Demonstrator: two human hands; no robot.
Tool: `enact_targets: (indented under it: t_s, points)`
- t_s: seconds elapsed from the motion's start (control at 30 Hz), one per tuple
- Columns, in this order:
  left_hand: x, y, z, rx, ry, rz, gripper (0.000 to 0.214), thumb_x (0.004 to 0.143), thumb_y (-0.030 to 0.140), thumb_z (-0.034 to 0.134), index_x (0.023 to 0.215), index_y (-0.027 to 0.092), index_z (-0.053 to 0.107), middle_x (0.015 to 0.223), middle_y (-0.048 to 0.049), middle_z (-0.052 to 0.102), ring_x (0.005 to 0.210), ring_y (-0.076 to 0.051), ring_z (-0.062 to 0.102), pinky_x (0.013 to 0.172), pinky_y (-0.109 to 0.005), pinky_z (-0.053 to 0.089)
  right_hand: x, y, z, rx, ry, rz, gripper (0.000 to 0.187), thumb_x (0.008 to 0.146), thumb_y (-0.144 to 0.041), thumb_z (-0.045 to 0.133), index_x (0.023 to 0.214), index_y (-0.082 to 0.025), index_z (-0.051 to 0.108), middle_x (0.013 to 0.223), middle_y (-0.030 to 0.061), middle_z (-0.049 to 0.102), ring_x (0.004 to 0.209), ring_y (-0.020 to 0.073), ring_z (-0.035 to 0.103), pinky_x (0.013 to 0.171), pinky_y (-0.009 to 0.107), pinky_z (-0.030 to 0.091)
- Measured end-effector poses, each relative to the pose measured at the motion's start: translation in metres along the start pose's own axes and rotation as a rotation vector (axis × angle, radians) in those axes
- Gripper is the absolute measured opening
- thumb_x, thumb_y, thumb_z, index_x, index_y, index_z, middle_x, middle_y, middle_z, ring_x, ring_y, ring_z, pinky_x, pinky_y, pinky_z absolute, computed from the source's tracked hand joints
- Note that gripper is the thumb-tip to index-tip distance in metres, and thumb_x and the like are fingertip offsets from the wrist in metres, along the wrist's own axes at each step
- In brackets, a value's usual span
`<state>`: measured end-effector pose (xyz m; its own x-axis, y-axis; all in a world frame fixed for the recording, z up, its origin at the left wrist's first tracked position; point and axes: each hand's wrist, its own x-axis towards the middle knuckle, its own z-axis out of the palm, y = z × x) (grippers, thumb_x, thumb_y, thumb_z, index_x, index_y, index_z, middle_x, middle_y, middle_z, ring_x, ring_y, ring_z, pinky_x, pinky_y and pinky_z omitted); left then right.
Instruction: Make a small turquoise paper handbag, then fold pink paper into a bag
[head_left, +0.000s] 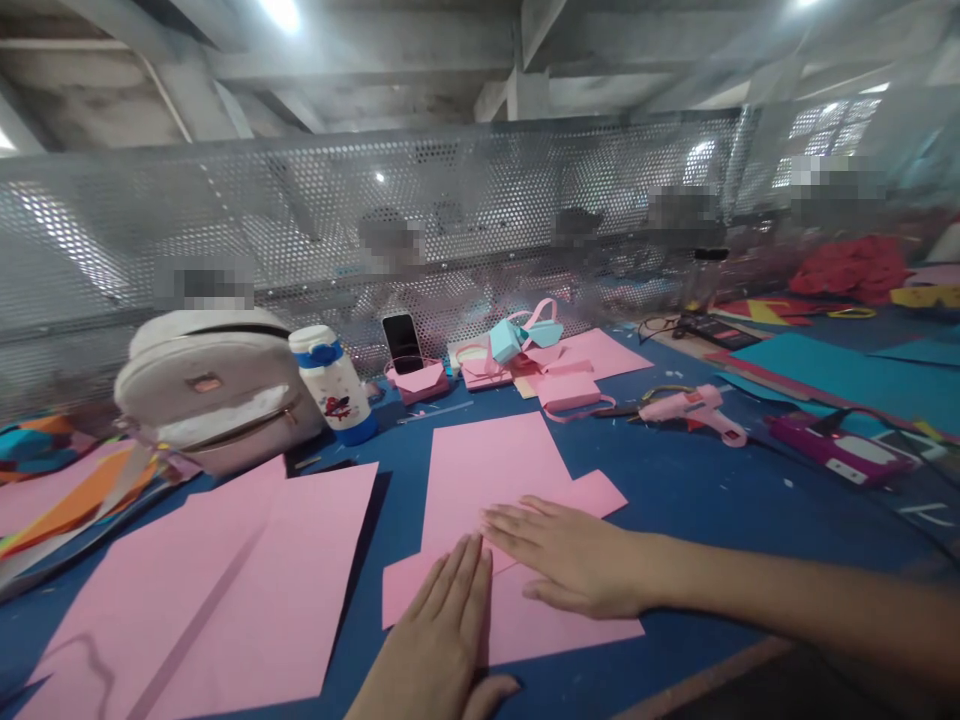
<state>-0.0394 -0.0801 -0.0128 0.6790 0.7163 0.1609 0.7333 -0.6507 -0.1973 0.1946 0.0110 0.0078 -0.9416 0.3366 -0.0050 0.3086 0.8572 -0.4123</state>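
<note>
Head view: pressing flat and even

Our pink sheet (491, 460) lies on the tabletop (675, 490), a pink strip (401, 592) crosswise with it. Our left hand (431, 640) rests with fingers straight and together, our right hand (574, 555) with fingers slightly spread, neither gripping anything. We should press evenly, so neither piece skews.

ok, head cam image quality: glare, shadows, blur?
Head view: ceiling light blown out at the top edge; dark, shadow-like streak across the pink sheets at left; blocky mosaic patches along the perforated panel, background hazy; left hand and right hand fairly clear.
</note>
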Motion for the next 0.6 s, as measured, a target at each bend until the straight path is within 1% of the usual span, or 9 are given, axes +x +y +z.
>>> enact_targets:
  t_s: [0.07,0.1,0.23,0.4,0.53,0.6]
  points:
    - [-0.005,0.002,0.003,-0.034,0.012,-0.014,0.101,0.089,0.059,0.054,0.154,0.007,-0.004,0.150,-0.0258,0.031,0.136,-0.036,0.039,0.101,-0.044,0.048,0.000,-0.001,0.001,0.003,0.002,0.009,0.063,0.101,-0.042,0.034,0.154,-0.011,0.018,0.160,0.0118,0.013,0.149,0.0209,0.009,0.122,0.043,0.006]
    - [-0.006,0.002,0.003,-0.048,0.009,-0.019,0.104,0.089,0.060,0.054,0.153,0.008,-0.009,0.150,-0.0257,0.030,0.136,-0.036,0.039,0.102,-0.043,0.047,0.000,-0.001,0.001,0.004,0.008,0.014,0.064,0.101,-0.043,0.035,0.154,-0.011,0.018,0.160,0.0122,0.014,0.149,0.0212,0.009,0.122,0.043,0.007]
    - [-0.006,0.004,-0.001,-0.075,-0.001,-0.039,0.108,0.088,0.063,0.052,0.151,0.009,-0.017,0.151,-0.0256,0.029,0.137,-0.037,0.037,0.103,-0.045,0.046,0.004,-0.006,0.002,-0.006,0.022,0.026,0.066,0.100,-0.044,0.036,0.153,-0.008,0.020,0.159,0.0140,0.016,0.149,0.0214,0.009,0.122,0.043,0.008]
    - [-0.012,0.002,-0.004,-0.068,0.022,-0.044,0.111,0.087,0.064,0.053,0.149,0.009,-0.020,0.148,-0.0256,0.033,0.135,-0.037,0.041,0.100,-0.045,0.048,0.008,-0.014,0.001,-0.034,-0.009,0.045,0.068,0.100,-0.045,0.037,0.153,-0.006,0.020,0.159,0.0142,0.014,0.149,0.0215,0.009,0.122,0.042,0.008]
    - [-0.027,0.001,-0.003,0.035,0.071,-0.043,0.113,0.086,0.067,0.051,0.149,0.005,-0.019,0.143,-0.0267,0.042,0.128,-0.037,0.049,0.094,-0.042,0.052,0.009,-0.016,0.001,-0.056,-0.039,0.065,0.068,0.100,-0.044,0.037,0.153,-0.007,0.017,0.160,0.0143,0.011,0.149,0.0232,0.007,0.122,0.044,0.008]
    - [-0.035,0.000,-0.004,0.078,0.093,-0.039,0.111,0.087,0.066,0.051,0.150,0.004,-0.016,0.141,-0.0258,0.045,0.126,-0.036,0.053,0.092,-0.040,0.054,0.011,-0.017,0.001,-0.066,-0.040,0.065,0.069,0.099,-0.043,0.039,0.153,-0.007,0.017,0.160,0.0147,0.011,0.149,0.0242,0.008,0.122,0.045,0.010]
